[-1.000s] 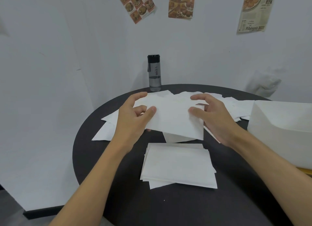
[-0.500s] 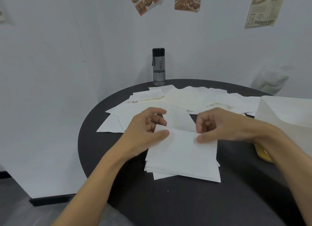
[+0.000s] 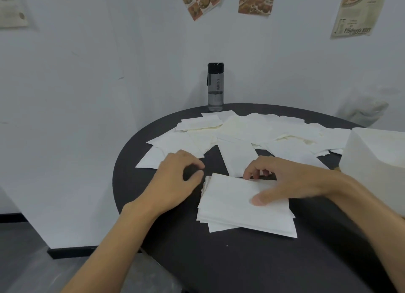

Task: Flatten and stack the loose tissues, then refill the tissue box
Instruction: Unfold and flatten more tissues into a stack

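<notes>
Stack (image 3: 245, 207) of flattened tissues lay near the front of the desk (image 3: 241, 262) in the head view, close in front of the person, probably so each new sheet could be laid on it without reaching. Its edges were not quite square: a lower sheet poked out at the near left corner.

The right hand (image 3: 285, 181) held the stack, thumb flat on the top sheet and fingers curled over the far edge, a grip that likely pinned the pile while its sheets were brought into line. The left hand (image 3: 175, 178) was just beside the stack's left edge, curled in on itself with nothing in it. Whether its fingertips touched the paper I could not tell, though it looked placed to nudge that side straight.

Behind the hands, the loose tissues (image 3: 252, 132) lay spread and overlapping across the far half of the desk, within easy reach. So stacking seemed far from done.

A white box (image 3: 377, 161), probably the tissue box, stood at the right edge, and a dark bottle (image 3: 215, 86) stood by the wall.
</notes>
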### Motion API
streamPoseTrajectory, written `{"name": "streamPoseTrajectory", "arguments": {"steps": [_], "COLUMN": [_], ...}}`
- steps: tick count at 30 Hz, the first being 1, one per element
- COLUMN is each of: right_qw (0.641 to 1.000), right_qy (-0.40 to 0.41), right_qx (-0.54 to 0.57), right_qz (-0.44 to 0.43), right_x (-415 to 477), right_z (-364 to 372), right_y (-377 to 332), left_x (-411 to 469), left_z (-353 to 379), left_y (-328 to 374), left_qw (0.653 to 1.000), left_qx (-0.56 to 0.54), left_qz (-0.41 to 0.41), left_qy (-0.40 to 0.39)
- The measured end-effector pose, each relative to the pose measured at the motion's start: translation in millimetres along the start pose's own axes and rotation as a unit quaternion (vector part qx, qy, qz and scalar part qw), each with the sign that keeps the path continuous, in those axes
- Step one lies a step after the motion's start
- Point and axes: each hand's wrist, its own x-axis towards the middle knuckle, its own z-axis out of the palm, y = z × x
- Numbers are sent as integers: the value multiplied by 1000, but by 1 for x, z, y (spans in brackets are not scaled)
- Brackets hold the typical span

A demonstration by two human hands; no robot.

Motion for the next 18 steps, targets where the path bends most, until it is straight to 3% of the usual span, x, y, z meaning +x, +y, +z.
{"name": "streamPoseTrajectory", "arguments": {"steps": [5,10,18], "right_qw": [1000,999,998], "right_qy": [18,29,58], "right_qx": [-3,-27,-1], "right_qz": [-17,-19,-36], "right_x": [4,5,13], "right_z": [10,21,36], "right_y": [-8,-22,-40], "left_x": [-2,-1,-6], "left_z": [-20,-34,-59], "left_y": [-25,-42,-56], "left_qw": [990,978,980], "left_qx": [103,142,172], "left_qz": [-65,-150,-98], "left_qy": [73,3,-27]}}
